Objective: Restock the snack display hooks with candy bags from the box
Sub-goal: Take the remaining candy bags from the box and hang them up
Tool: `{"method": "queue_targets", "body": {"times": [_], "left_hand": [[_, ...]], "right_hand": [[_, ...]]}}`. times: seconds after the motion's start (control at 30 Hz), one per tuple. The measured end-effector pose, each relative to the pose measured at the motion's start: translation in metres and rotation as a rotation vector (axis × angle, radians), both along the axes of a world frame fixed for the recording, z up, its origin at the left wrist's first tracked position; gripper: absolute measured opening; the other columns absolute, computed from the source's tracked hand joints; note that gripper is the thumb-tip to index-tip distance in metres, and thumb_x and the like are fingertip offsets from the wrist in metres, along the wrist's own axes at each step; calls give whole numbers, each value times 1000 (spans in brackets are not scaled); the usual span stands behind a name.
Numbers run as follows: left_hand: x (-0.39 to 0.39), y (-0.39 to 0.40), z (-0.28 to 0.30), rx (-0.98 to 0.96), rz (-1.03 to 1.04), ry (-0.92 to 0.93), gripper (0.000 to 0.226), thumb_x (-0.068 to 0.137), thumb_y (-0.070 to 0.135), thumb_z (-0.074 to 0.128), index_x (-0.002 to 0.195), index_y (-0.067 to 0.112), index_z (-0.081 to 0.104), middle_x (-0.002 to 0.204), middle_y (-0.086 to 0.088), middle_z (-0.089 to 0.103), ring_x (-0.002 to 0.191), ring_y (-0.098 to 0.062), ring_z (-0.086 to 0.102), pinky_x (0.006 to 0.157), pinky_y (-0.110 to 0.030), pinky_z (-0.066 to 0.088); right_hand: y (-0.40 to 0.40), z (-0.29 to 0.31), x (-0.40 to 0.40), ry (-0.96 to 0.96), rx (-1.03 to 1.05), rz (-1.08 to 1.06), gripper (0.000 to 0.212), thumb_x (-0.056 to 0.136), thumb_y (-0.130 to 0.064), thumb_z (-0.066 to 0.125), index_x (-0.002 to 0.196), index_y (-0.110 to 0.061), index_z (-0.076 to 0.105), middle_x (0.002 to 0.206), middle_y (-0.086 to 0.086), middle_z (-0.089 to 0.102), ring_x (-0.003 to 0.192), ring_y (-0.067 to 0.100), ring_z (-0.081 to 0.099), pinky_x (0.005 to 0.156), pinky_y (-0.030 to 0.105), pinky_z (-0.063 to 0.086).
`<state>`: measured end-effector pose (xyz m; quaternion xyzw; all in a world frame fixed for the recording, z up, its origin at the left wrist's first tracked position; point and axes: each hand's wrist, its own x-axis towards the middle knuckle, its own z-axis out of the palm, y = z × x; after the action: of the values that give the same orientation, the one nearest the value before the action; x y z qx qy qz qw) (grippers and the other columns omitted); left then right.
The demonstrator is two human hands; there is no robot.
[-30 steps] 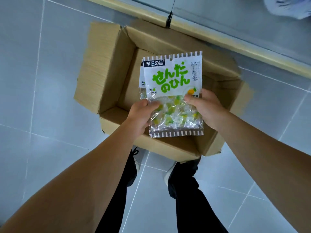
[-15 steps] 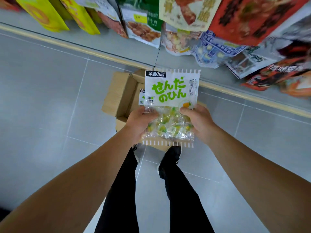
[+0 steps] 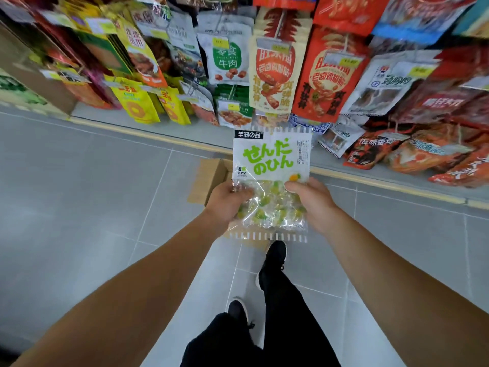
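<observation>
1. Candy bag (image 3: pixel 271 165) is held upright in front of the person, above the floor (image 3: pixel 79 207) and just below the lowest hanging snack packs (image 3: pixel 275 64); its top edge overlaps them in view, but contact cannot be judged.
2. Its upper half is white with green lettering and a black label at the top left; its lower half is clear and shows green, yellow and white sweets.
3. Whether more bags lie stacked behind it cannot be told.
4. Left hand (image 3: pixel 227 202) grips the bag's lower left side, thumb over the clear front, the other fingers hidden behind.
5. Right hand (image 3: pixel 315 201) grips the lower right side the same way, thumb tip just under the small yellow-and-green mark on the white panel.
6. Both sets of fingers are curled round the bag's sides, and neither hand holds anything else.
7. Box (image 3: pixel 211 178) sits on the floor behind and below the bag; only a brown flap and a corner show at the left, with a bit of cardboard under the bag's bottom edge.
8. The snack packs fill the top of the view: red, cream, green, yellow and white pouches on hooks, many with price tags, somewhat blurred.
9. A yellow strip (image 3: pixel 397 185) runs along the display's base where it meets the grey tiles.
10. Black trousers (image 3: pixel 277 313) and dark shoes show below, one foot ahead of the other.
</observation>
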<state>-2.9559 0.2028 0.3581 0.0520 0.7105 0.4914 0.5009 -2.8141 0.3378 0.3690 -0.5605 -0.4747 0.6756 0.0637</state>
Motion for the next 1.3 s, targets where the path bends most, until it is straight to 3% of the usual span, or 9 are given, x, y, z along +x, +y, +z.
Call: {"method": "queue_targets", "body": {"times": [0.17, 0.33, 0.43, 0.63, 0.73, 0.83, 0.97, 1.1, 1.3], "left_hand": [[26, -47, 40, 96, -4, 90, 11, 84, 21, 74, 88, 11, 70, 72, -8, 59, 63, -21, 50, 49, -25, 38], [50, -77, 109, 188, -29, 209, 22, 80, 26, 74, 90, 8, 67, 62, -4, 56, 52, -19, 48, 41, -22, 33], [69, -74, 156, 275, -22, 210, 21, 81, 22, 73, 93, 6, 65, 61, -4, 53, 58, -20, 47, 42, -23, 30], [119, -36, 240, 410, -36, 291, 27, 84, 22, 71, 98, 0, 63, 73, -8, 58, 64, -22, 50, 48, -27, 34], [161, -5, 280, 487, -36, 304, 27, 84, 18, 70, 102, -1, 62, 77, -9, 58, 63, -21, 50, 48, -26, 33], [208, 23, 314, 554, -38, 346, 40, 83, 19, 71, 111, -7, 58, 75, -9, 56, 63, -20, 48, 45, -25, 32], [273, 64, 355, 632, -30, 379, 38, 84, 17, 72, 111, -6, 59, 76, -9, 58, 65, -20, 51, 42, -24, 33], [340, 116, 397, 700, -45, 395, 25, 83, 21, 74, 101, 6, 64, 78, -7, 62, 69, -22, 57, 45, -23, 37], [406, 191, 464, 779, -119, 483, 12, 87, 20, 70, 89, 15, 60, 72, -1, 59, 53, -10, 53, 39, -17, 35]], "right_hand": [[-47, 50, 26, 41, 102, 5, 55, 63, -34, 78, 114, -21, 64, 110, 5, 70, 99, 25, 65, 84, 42, 52], [-83, 125, 59, 150, 194, -4, 17, 86, -14, 71, 102, -17, 67, 97, 2, 71, 84, 21, 65, 71, 34, 51], [-85, 174, 84, 211, 242, 2, 15, 89, -13, 68, 104, -14, 68, 94, 3, 69, 80, 21, 61, 62, 30, 47], [-59, 256, 135, 279, 370, -64, 14, 88, -14, 71, 99, -16, 63, 102, 3, 69, 89, 20, 64, 83, 42, 54], [-31, 294, 174, 327, 451, -92, 12, 88, -13, 70, 97, -14, 62, 102, 5, 68, 88, 21, 64, 71, 36, 52], [2, 323, 218, 349, 504, -112, 38, 82, -20, 76, 112, -9, 56, 120, 12, 62, 108, 31, 63, 92, 50, 54], [40, 366, 286, 373, 569, -89, 72, 66, -36, 84, 122, -7, 50, 127, 12, 57, 112, 32, 62, 97, 54, 51], [84, 413, 356, 408, 656, -124, 54, 81, -26, 77, 122, -7, 48, 128, 11, 55, 97, 28, 64, 98, 51, 50], [152, 470, 428, 466, 746, -177, 86, 68, -38, 80, 139, -9, 41, 139, 9, 49, 120, 33, 56, 103, 55, 46]]}}
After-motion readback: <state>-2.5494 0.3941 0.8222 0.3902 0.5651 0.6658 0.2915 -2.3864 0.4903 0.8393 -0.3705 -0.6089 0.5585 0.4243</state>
